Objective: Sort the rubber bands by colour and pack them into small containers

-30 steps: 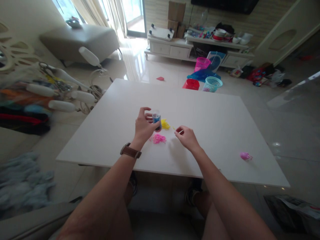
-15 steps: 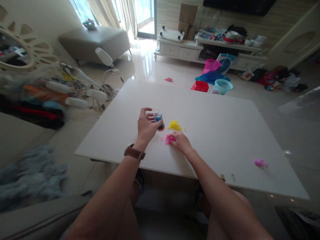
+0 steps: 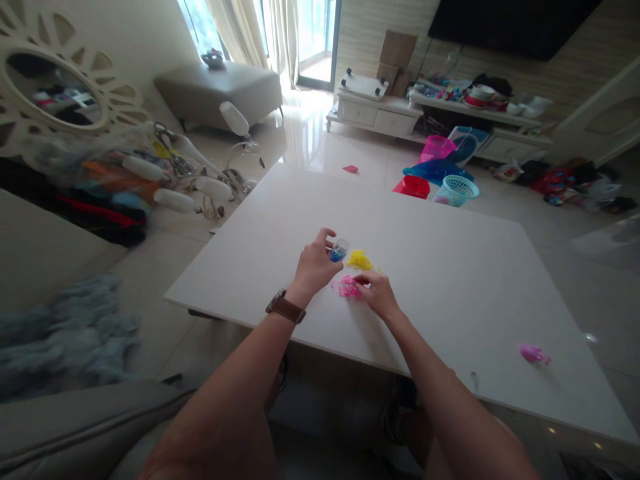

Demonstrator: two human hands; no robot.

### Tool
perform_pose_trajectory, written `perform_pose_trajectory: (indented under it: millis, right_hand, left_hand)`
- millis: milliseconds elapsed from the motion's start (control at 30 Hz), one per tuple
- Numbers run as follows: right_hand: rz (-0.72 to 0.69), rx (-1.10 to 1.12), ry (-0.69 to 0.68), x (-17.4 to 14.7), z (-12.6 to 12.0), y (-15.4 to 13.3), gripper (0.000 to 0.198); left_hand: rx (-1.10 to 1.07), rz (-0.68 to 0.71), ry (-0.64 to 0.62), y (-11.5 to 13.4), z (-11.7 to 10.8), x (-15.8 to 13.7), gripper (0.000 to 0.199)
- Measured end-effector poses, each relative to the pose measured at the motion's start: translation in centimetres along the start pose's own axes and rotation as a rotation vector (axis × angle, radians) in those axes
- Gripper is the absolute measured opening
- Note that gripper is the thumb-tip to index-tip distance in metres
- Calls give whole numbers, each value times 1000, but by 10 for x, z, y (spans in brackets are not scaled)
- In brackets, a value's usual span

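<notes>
My left hand (image 3: 319, 263), with a brown watch strap at the wrist, is closed around a small clear jar (image 3: 339, 251) with blue contents. The jar is tilted, its open mouth toward the upper right, above the white table (image 3: 450, 287). Beside it my right hand (image 3: 376, 291) pinches at a small heap of pink pieces (image 3: 348, 287); the fingertips are pressed together over the heap's right edge, and I cannot make out how much they hold. Just behind the pink lies a heap of yellow pieces (image 3: 360, 259).
A purple toy-like object (image 3: 534, 354) and a small clear item (image 3: 475, 381) lie at the table's right front. Beyond the far edge stand a red bucket (image 3: 414, 187) and a light-blue basket (image 3: 456, 191). A white lamp (image 3: 200, 190) is left of the table.
The jar has tipped from nearly upright to tilted right. My right fingertips have risen slightly from within the pink heap to its edge. The whole view has shifted a little.
</notes>
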State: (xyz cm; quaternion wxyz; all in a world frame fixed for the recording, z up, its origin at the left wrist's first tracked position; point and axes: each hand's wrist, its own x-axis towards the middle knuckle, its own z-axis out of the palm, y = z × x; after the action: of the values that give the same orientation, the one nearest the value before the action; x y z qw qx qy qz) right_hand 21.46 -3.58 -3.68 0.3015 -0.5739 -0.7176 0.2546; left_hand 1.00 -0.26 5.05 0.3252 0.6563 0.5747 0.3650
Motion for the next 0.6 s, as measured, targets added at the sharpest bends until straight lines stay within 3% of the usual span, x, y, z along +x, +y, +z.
perform_pose_trajectory:
  millis: [67,200,333,600]
  right_hand:
    - [69,108,45,-2,-7,0,10]
    - [224,347,77,-6,-21,-2,27]
    - [325,558,96,-9,-36,-7,38]
    - [384,635,86,-19,-47,-9,44]
  left_hand:
    - [121,26,-82,-2,1,-2,55]
    - [265,75,-242,-5,7,-7,39]
    - [320,152,-299,-7,15,-11,32]
    - [401,271,-380,-6,38,-16,37]
